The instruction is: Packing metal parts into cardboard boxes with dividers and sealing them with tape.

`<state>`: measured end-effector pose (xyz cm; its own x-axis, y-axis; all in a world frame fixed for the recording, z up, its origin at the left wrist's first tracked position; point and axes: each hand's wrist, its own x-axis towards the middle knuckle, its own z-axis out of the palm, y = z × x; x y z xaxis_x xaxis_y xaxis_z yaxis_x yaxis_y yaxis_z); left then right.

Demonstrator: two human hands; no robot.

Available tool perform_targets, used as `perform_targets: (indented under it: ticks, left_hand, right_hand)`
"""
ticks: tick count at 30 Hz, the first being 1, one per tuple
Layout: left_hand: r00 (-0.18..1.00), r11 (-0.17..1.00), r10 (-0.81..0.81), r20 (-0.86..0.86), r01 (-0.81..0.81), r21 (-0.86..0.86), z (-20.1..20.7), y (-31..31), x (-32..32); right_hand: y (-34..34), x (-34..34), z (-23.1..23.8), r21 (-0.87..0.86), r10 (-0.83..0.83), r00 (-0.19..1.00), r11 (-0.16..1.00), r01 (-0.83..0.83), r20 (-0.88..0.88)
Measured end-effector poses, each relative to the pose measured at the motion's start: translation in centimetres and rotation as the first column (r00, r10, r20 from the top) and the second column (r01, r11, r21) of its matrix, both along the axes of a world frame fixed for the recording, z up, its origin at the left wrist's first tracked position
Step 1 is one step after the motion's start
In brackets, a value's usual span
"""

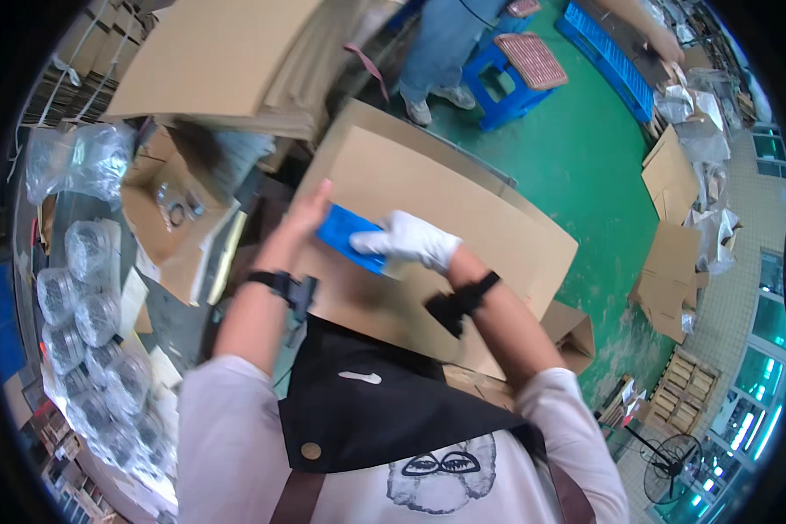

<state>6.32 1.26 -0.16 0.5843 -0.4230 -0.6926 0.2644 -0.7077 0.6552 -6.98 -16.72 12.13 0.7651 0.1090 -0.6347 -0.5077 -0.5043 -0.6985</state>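
Observation:
A large brown cardboard carton [463, 196] lies in front of me, tilted in view, with a raised edge along its far side. Over it is a flat, blue, rectangular object [345, 234] whose kind I cannot make out. My right hand [415, 240], in a white glove, grips its right end with thumb and fingers. My bare left hand [308, 210] is at its left end, fingers pressed along that edge and partly hidden. Both wrists wear black straps.
Stacked cardboard sheets [210, 57] rise at the far left, near an open carton [170, 210]. Clear plastic-wrapped round items [96, 319] crowd the left side. Ahead stand a blue stool [502, 83] and another person's legs [450, 44]. A fan [672, 467] stands at the lower right.

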Motion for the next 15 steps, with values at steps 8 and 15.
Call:
perform_targets:
  ticks: [8,15]
  left_hand:
    - [0.549,0.683,-0.536,0.641,-0.164,0.712,1.1,-6.8,-11.1]
    - [-0.025,0.479,-0.569,0.822,0.802,0.356,2.2,-15.5,-33.1]
  right_hand:
    - [-15.0,-23.5,1.3,-0.028,-0.312,0.942,0.95,0.311,-0.126]
    - [-24.5,-44.1,0.4,-0.177,-0.566,0.796,0.824,0.539,-0.212]
